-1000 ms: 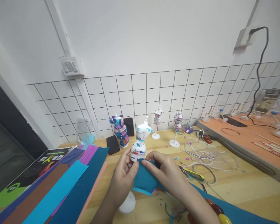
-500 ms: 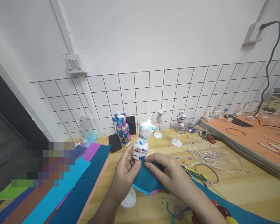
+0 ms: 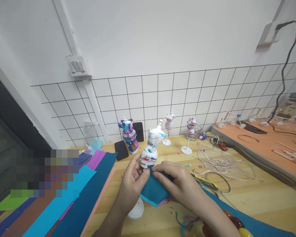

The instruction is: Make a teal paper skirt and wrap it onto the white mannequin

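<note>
A small white mannequin torso streaked with blue and red stands above the wooden table, held from below by my left hand, whose fingers wrap round its base. My right hand pinches the edge of a teal felt piece against the bottom of the torso. The felt hangs between both hands, with lighter blue and pink layers showing at its lower edge. A white round stand base lies on the table under my left wrist.
Coloured felt sheets fan out at the left. Three more small mannequins, two dark phones, a clear plastic bowl and scissors stand behind. An orange board with stick models lies at the right.
The view shifted slightly right and up. My hands keep hold of the torso and felt; the right fingertips have drawn closer to the torso's base.
</note>
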A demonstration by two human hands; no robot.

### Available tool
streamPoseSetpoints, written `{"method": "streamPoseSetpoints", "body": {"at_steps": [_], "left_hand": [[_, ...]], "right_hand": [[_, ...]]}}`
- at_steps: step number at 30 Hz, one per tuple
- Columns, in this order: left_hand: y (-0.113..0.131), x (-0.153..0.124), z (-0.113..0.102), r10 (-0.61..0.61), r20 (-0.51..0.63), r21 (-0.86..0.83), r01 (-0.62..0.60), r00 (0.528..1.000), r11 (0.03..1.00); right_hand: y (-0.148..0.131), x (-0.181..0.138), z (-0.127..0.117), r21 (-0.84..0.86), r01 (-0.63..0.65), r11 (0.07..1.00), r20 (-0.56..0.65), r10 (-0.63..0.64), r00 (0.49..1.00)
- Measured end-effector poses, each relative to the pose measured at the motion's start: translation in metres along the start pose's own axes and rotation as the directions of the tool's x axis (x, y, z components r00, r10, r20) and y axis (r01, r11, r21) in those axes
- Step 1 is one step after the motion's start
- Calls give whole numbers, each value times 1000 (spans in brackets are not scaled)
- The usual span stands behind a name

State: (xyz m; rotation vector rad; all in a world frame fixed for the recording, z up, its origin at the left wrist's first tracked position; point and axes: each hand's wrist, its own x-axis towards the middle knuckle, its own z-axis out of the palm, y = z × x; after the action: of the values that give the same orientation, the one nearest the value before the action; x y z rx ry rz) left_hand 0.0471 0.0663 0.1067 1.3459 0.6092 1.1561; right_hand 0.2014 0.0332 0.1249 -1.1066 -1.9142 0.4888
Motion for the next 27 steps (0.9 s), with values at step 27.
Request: {"method": "streamPoseSetpoints", "body": {"at_steps": [27], "left_hand": [[-2,0,2,16,-8,-60,-16,1000,998]], "right_hand": [[3,0,5,-20,-78,997,-151,74,986]]}}
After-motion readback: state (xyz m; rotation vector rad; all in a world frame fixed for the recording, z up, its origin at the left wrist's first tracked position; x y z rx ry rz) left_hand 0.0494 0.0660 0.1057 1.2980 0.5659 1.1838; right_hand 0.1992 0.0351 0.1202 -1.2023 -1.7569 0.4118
